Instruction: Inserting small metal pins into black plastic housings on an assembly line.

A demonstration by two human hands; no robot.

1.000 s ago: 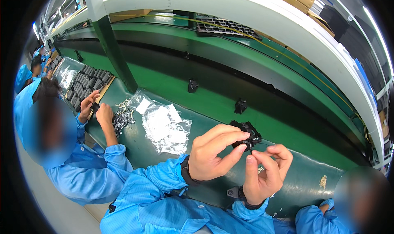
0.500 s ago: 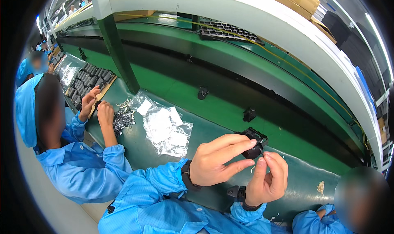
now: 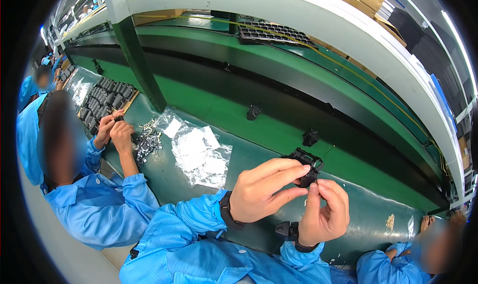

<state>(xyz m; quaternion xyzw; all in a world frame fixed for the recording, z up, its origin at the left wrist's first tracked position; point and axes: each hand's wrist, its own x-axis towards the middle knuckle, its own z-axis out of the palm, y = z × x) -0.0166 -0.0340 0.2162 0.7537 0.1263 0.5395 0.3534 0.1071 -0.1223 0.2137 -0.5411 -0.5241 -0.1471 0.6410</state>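
A small black plastic housing with an open frame at its top is raised above the green bench. My left hand grips it from the left between fingers and thumb. Close under its lower right corner is my right hand, with thumb and forefinger pinched together. What those fingertips hold is too small to make out; a tiny pale bit shows beside the right thumb. Both wrists wear black bands.
Black parts lie on the green conveyor beyond the bench. To the left are clear bags, a heap of small strips and a co-worker handling a part. Another person is at right. A white shelf beam crosses above.
The black parts on the conveyor have shifted right. My right fingertips have moved closer up against the housing. The person at right now has a hand on the bench edge.
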